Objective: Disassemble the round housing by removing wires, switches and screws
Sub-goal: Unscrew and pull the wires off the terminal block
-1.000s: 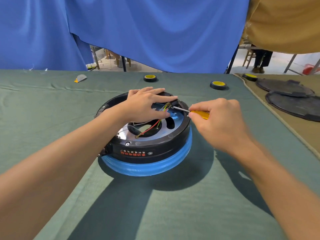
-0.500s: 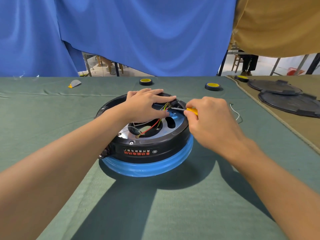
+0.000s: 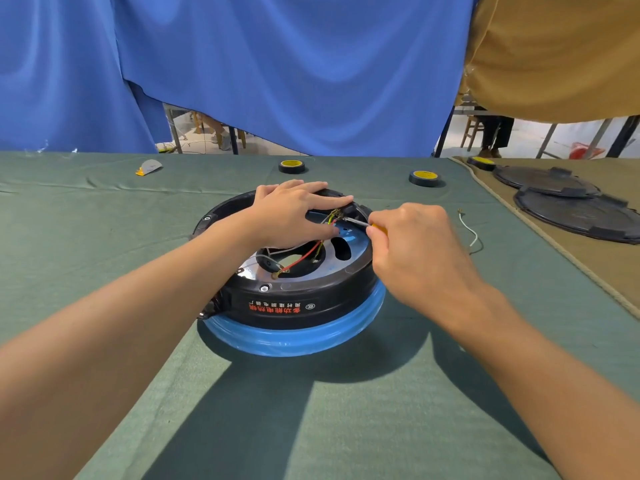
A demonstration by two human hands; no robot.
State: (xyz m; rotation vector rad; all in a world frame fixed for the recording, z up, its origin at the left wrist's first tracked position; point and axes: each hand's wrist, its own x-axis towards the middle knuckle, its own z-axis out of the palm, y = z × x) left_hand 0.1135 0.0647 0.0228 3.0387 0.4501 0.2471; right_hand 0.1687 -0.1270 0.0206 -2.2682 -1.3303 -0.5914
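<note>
The round housing (image 3: 304, 303), black with a blue lower rim and red lettering, lies upside down on the green cloth. Red, yellow-green and white wires (image 3: 304, 256) run across its silver inner plate. My left hand (image 3: 291, 213) rests flat on the far side of the housing, fingers straight, beside the wire ends. My right hand (image 3: 412, 251) grips a yellow-handled screwdriver (image 3: 360, 222); its metal tip points at the black terminal part on the far right rim. Most of the handle is hidden inside my fist.
Two black-and-yellow tape rolls (image 3: 292, 166) (image 3: 424, 177) sit behind the housing, a third (image 3: 481, 162) further right. A loose white wire (image 3: 469, 230) lies to the right. Two dark round covers (image 3: 568, 206) rest on the tan cloth. A small grey and orange piece (image 3: 149, 167) lies far left.
My right hand has slid further up the screwdriver handle toward the housing, hiding most of the yellow. The left hand stays put. The view has shifted a little.
</note>
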